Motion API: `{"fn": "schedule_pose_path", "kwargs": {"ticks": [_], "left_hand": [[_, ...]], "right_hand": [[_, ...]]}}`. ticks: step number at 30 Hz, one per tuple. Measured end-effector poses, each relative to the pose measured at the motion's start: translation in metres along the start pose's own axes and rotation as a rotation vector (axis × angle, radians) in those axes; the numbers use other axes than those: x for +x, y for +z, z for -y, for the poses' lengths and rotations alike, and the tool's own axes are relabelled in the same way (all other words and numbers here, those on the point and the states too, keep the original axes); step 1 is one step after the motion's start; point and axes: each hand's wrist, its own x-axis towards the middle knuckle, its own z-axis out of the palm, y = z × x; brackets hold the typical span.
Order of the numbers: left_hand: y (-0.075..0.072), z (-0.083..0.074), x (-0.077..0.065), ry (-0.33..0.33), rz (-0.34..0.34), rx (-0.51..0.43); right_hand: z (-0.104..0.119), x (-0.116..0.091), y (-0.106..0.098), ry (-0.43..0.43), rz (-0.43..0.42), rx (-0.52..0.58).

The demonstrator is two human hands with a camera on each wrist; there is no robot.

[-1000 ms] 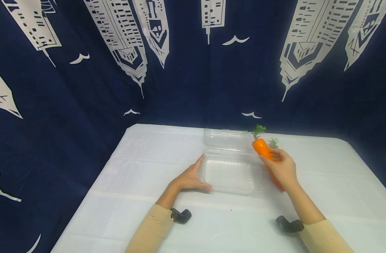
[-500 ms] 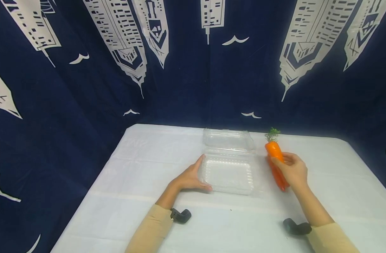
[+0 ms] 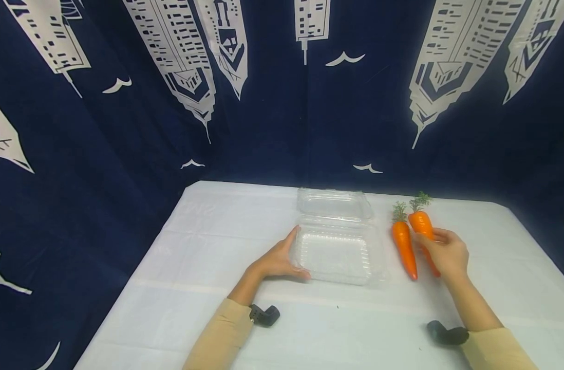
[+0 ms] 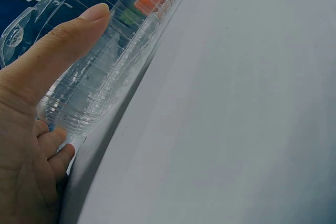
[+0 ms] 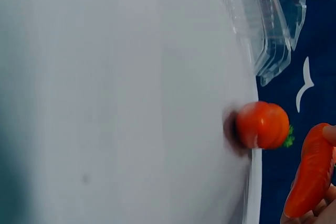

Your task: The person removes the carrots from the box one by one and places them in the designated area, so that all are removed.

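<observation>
A clear plastic clamshell container point(image 3: 335, 255) stands on the table, its lid point(image 3: 333, 204) folded back behind it. At its left end my left hand point(image 3: 279, 258) holds it, thumb along the front wall and other fingers around the side, as the left wrist view shows. My right hand point(image 3: 445, 253) pinches an orange carrot point(image 3: 420, 222) with a green leafy top, thumb on one side and fingers on the other. Just left of it a second carrot point(image 3: 404, 249) lies on the table, tip toward me. In the right wrist view the held carrot point(image 5: 312, 177) appears above the table.
A white cloth covers the table point(image 3: 217, 221). Behind it hangs a navy curtain point(image 3: 273, 133) with white building and bird prints. Black devices sit on the left wrist point(image 3: 265, 316) and the right wrist point(image 3: 447, 334).
My right hand has moved right with its carrot, away from the container and past the second carrot, which now shows fully. The left hand and the container have stayed put.
</observation>
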Motion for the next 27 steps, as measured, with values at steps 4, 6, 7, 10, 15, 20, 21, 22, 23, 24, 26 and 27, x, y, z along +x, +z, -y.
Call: {"fn": "schedule_pose_path", "kwargs": {"ticks": [4,6,7,10,15,20,21,22,23,24,26,27], "left_hand": [[0.0,0.0,0.0,-0.004,-0.001,0.009],[0.0,-0.001,0.0,-0.004,-0.002,0.014],[0.0,-0.001,0.0,-0.003,-0.003,0.016],[0.0,-0.001,0.0,0.001,-0.001,0.013],[0.0,0.0,0.001,0.01,0.004,0.0],[0.0,0.0,0.001,0.009,0.0,-0.003],[0.001,0.0,0.001,0.009,0.0,-0.002],[0.001,0.001,0.0,0.01,-0.001,-0.003],[0.001,0.001,0.0,0.012,-0.001,-0.006],[0.001,0.001,0.0,0.015,-0.002,-0.008],[0.001,0.001,0.0,0.019,-0.003,-0.011],[0.001,0.002,0.0,0.019,-0.003,-0.012]], "right_hand": [[-0.006,0.003,-0.005,0.029,-0.002,-0.013],[-0.009,0.004,-0.007,0.034,0.008,-0.019],[-0.011,0.005,-0.008,0.037,0.008,-0.023],[-0.017,0.009,-0.011,0.049,0.001,-0.028],[-0.025,0.014,-0.015,0.081,-0.008,-0.037],[-0.029,0.018,-0.018,0.111,-0.014,-0.046],[-0.03,0.019,-0.019,0.118,-0.013,-0.046],[-0.031,0.02,-0.019,0.124,-0.015,-0.045],[-0.032,0.021,-0.019,0.132,-0.014,-0.044],[-0.033,0.021,-0.019,0.139,-0.013,-0.042],[-0.035,0.023,-0.02,0.147,-0.013,-0.046],[-0.036,0.024,-0.02,0.151,-0.014,-0.049]]}}
